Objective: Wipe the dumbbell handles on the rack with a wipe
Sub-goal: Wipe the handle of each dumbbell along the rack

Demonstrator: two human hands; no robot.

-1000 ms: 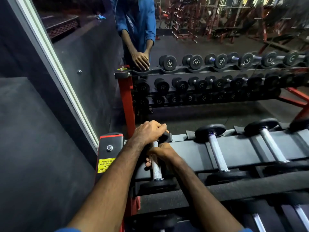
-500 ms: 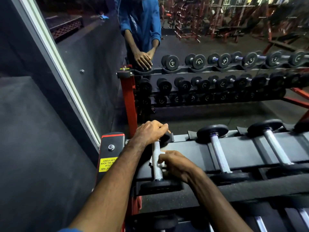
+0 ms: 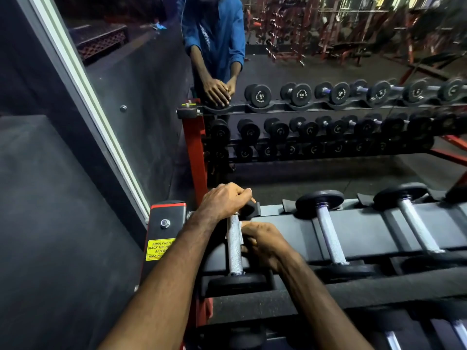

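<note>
Left hand (image 3: 225, 200) grips the dumbbell's (image 3: 236, 248) far end; right hand (image 3: 262, 245) pinches a wipe (image 3: 241, 232) (barely visible) against its handle.

Open tray (image 3: 283, 231) lies between first dumbbell (image 3: 235, 248) and second dumbbell (image 3: 328, 233); red post (image 3: 164, 223) blocks the left.

I see the leftmost dumbbell (image 3: 235, 246) lying in the rack's (image 3: 290, 231) top tier, its knurled silver handle running away from me between black ends; a white wipe (image 3: 241, 236) shows against the handle's right side.
</note>
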